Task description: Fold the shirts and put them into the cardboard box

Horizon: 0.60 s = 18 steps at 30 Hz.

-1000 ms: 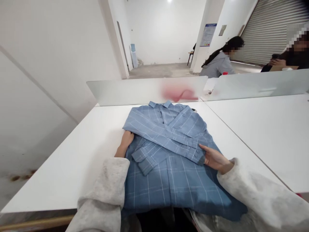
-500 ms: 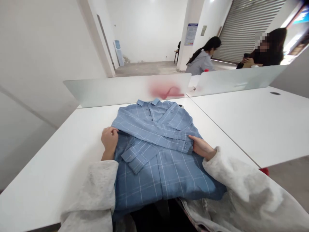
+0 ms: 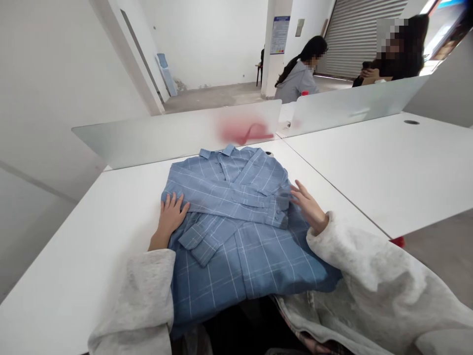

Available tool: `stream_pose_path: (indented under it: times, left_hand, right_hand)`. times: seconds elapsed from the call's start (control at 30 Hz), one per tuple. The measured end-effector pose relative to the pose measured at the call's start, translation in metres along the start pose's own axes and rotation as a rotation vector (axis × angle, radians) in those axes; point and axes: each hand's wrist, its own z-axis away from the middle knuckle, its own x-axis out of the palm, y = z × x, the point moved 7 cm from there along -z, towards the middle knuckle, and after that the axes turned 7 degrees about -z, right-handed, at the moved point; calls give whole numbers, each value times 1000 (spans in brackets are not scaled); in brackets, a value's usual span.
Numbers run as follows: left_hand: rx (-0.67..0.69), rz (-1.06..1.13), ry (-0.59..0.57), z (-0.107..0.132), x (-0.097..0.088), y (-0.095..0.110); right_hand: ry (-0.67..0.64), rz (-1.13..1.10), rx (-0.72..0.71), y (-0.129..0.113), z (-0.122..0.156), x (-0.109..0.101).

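Note:
A blue checked shirt (image 3: 236,217) lies on the white table (image 3: 92,236) with its collar away from me and both sleeves folded across the body. Its hem hangs over the near edge. My left hand (image 3: 170,215) lies flat and open on the shirt's left edge, fingers spread on the folded sleeve. My right hand (image 3: 308,207) rests open on the shirt's right edge, next to the buttoned cuff. Both my arms are in fuzzy light grey sleeves.
A frosted divider panel (image 3: 155,138) stands along the table's far edge, with something pink blurred behind it. A second white table (image 3: 384,162) adjoins on the right. Two people sit beyond the dividers at the back right. A white wall runs along the left.
My left hand has let go of the sleeve fold it was gripping and now lies flat. My right hand has released the cuff and opened on the shirt's right edge.

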Motion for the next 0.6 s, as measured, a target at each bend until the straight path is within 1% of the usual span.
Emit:
stream_pose_path:
  times: [0.03, 0.07, 0.1, 0.13, 0.2, 0.27, 0.3, 0.33, 0.4, 0.47, 0.53, 0.6]
  left_hand:
    - [-1, -10, -8, 0, 0, 0]
    - [-4, -20, -21, 1, 1, 1]
    - [-7, -31, -37, 1, 1, 1]
    - [-6, -43, -54, 1, 1, 1]
    - [15, -65, -106, -1, 1, 0]
    - [77, -68, -190, -7, -1, -2]
    - [115, -61, -233, -11, -4, -3]
    - [147, -52, -271, -17, -7, -5]
    - [167, -37, -312, -33, -16, -12]
    - [123, -38, -301, -52, -24, -18]
    - [64, -43, -236, -70, -28, -19]
    - [24, -41, -134, -81, -28, -14]
  right_hand:
    - [20, 184, -179, -14, -1, -3]
    - [1, 370, -343, -26, 0, -1]
    - [-57, 541, -479, -34, 1, 5]
    - [-148, 682, -582, -37, 2, 14]
    - [-378, 861, -705, -32, 2, 33]
    - [-609, 927, -756, -19, 1, 47]
    - [-696, 926, -763, -12, -1, 52]
    - [-753, 907, -760, -7, -4, 54]
    - [-790, 813, -737, -1, -10, 54]
    - [-773, 679, -701, -1, -16, 51]
    - [-762, 570, -663, -3, -19, 48]
    - [-772, 501, -621, -4, -19, 46]
